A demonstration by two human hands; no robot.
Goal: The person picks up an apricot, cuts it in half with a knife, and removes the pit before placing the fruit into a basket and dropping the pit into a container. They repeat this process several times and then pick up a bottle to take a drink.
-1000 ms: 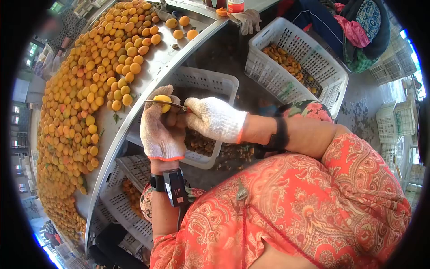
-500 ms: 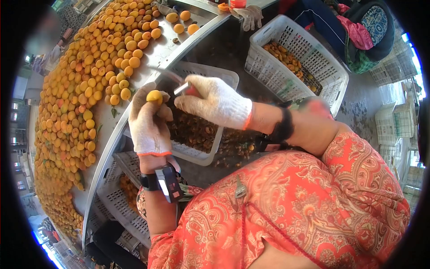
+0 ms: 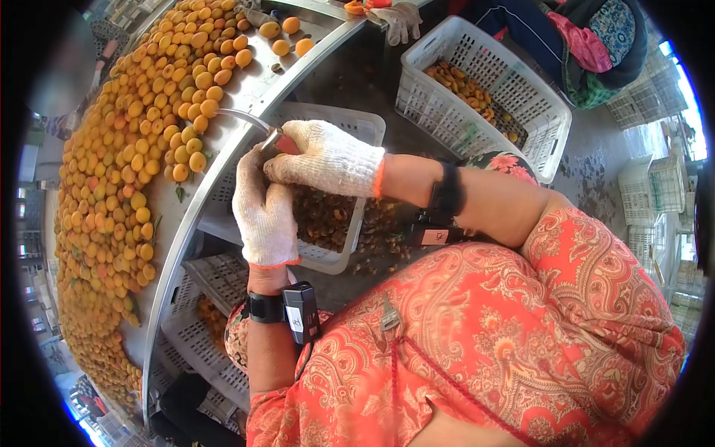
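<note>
My gloved right hand [image 3: 324,158] is closed round the red handle of a knife [image 3: 286,144]; its thin curved blade points left towards the table edge. Right beside it, my gloved left hand [image 3: 267,212] has its fingers bent, the tips meeting the right hand at the knife. The apricot seen in its fingers a moment ago is now hidden behind the gloves. Both hands are above a white plastic crate [image 3: 348,259] holding dark, brownish fruit pieces. Whole apricots [image 3: 141,164] lie heaped on the metal table [image 3: 246,100] to the left.
Another white crate [image 3: 555,153] with cut orange fruit stands at upper right. More crates [image 3: 201,331] sit under the table at lower left. A loose glove [image 3: 402,21] lies at the table's far corner. A seated person's clothing [image 3: 521,33] shows at upper right.
My hands have come together, the right moving left and the left turning over, so the apricot is out of sight. The knife blade has shifted left with my right hand.
</note>
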